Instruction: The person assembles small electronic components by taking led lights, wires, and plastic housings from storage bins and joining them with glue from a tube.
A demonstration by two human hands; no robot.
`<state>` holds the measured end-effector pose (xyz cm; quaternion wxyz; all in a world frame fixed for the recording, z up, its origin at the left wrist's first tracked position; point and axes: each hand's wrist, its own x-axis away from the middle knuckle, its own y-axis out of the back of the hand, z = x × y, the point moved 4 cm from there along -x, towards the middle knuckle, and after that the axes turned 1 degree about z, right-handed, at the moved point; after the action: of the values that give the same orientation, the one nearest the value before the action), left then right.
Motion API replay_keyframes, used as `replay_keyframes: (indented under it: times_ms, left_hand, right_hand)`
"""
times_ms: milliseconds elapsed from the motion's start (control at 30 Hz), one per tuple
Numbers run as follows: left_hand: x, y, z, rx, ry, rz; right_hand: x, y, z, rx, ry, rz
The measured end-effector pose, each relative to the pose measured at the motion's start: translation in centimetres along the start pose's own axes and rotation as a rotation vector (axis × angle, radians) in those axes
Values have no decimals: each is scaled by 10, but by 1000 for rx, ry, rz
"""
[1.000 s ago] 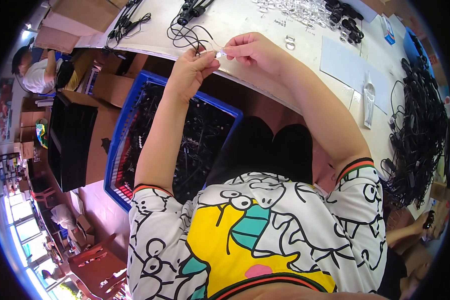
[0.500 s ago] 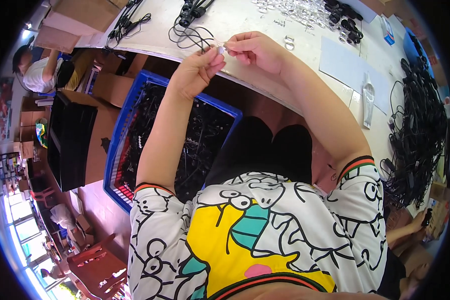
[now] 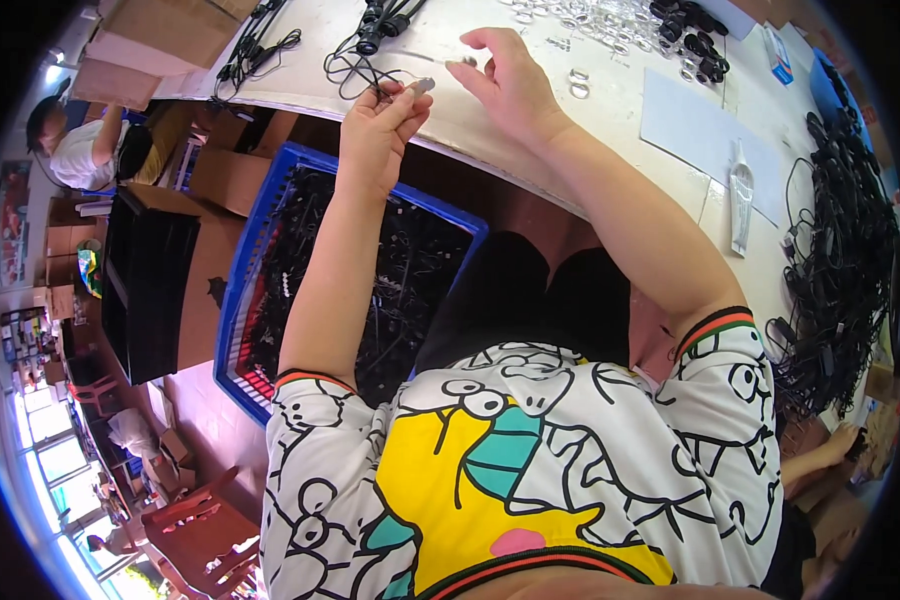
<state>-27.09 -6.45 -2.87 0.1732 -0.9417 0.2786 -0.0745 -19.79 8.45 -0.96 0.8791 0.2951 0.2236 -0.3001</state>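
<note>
My left hand pinches a small silver-grey round piece between thumb and fingers over the table's front edge. Thin black cables lie close to those fingertips; whether they join the piece is hidden. To the right, my right hand is open, its thumb and forefinger apart. A tiny metallic part shows beside the thumb tip; I cannot tell whether it touches the hand or lies on the table. Black cylindrical connectors on cables sit beyond my left hand. A pair of clear rings lies right of my right hand.
The white table bears many clear rings, black caps, a pale sheet, a tube and a heap of black cables. A blue crate of dark parts stands below left. Other people are at both sides.
My right hand has drawn away from the left and opened its fingers. The left hand has shifted slightly left and keeps the round piece.
</note>
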Motion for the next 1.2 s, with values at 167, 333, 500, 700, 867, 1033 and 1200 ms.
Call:
replay_keyframes:
  times_ms: [167, 333, 500, 700, 867, 1033, 1200]
  left_hand:
    - [0, 4, 5, 94, 54, -21]
    - [-2, 1, 8, -23, 62, 26]
    - [0, -2, 10, 260, 196, 151]
    - [5, -10, 0, -104, -44, -50]
    - [7, -10, 0, -94, -8, -30]
    - [9, -5, 1, 12, 63, 20]
    - [6, 5, 8, -35, 69, 44]
  right_hand:
    - [3, -4, 4, -60, -87, 199]
    - [3, -13, -10, -378, -243, 374]
    - [8, -23, -12, -1058, -670, 634]
    - [8, -8, 9, -160, -110, 257]
    - [7, -6, 13, 282, 39, 174]
    - [4, 0, 7, 55, 5, -55]
    - [6, -14, 0, -190, -219, 353]
